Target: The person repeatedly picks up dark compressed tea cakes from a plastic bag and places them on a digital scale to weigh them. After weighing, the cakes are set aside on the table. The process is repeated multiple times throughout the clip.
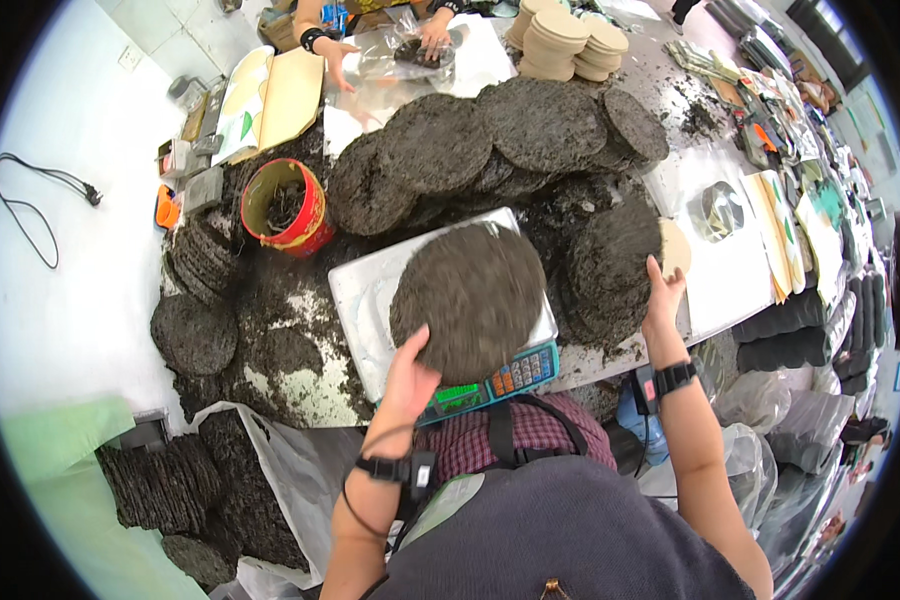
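My left hand [410, 379] grips the lower left edge of a dark, round, dried pressed disc [469, 300], with the thumb on top. This disc, blurred by motion, is above the pale platform [364, 300] of a digital scale; whether it touches the platform cannot be told. The scale's teal keypad panel [521, 373] with its lit green display faces me, partly covered by disc and hand. On the right, my right hand [664, 296] holds the right edge of another dark disc [616, 259], thumb on top, over more such discs. Its other fingers are partly hidden.
Overlapping dark discs [435, 142] lie behind the scale, near a red tub [307, 217]. Beige round pieces [555, 41] stand stacked at the back. Another person's hands [435, 34] handle a clear bag across the table. Lower left, a white sack [285, 465] surrounds more discs.
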Available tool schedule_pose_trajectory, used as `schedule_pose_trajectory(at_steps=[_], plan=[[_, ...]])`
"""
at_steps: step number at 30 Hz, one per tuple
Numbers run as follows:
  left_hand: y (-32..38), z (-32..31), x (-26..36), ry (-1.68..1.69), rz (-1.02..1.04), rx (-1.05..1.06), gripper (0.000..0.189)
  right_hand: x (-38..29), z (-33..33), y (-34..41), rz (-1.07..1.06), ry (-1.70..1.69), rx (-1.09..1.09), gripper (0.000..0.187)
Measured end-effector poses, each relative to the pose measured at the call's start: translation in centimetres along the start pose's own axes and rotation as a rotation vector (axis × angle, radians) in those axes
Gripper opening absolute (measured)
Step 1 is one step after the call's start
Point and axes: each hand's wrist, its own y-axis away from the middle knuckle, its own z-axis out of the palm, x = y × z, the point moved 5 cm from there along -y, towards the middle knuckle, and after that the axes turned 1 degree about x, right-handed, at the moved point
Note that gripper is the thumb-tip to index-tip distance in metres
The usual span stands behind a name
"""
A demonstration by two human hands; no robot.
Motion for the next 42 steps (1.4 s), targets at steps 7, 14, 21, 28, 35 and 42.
schedule_pose_trajectory(at_steps=[7,14,21,28,35,42], plan=[[1.6,-1.5,1.5,-1.516,0.587,0.402,0.08,2.2,6.1,13.0,-0.012,0.455,-0.981,0.087],[-1.3,4.9,-2.0,-1.143,0.487,0.044,0.057,-5.7,2.8,0.4,0.12,-0.325,-0.478,0.064],[-0.3,3.1,1.9,-1.095,0.409,0.268,0.048,-11.8,1.5,-26.9,0.168,-0.89,-0.025,0.044],[4.1,-6.2,6.1,-0.881,0.642,0.699,0.029,-8.6,6.5,-25.1,0.047,-0.508,-0.194,0.054],[7.0,-22.3,9.7,-0.352,0.665,1.172,0.026,-13.7,25.5,0.4,-0.255,0.044,-0.796,0.027],[2.1,-27.9,21.4,-0.202,0.693,1.007,0.051,-13.4,45.1,32.6,-0.954,0.12,-1.648,0.038]])
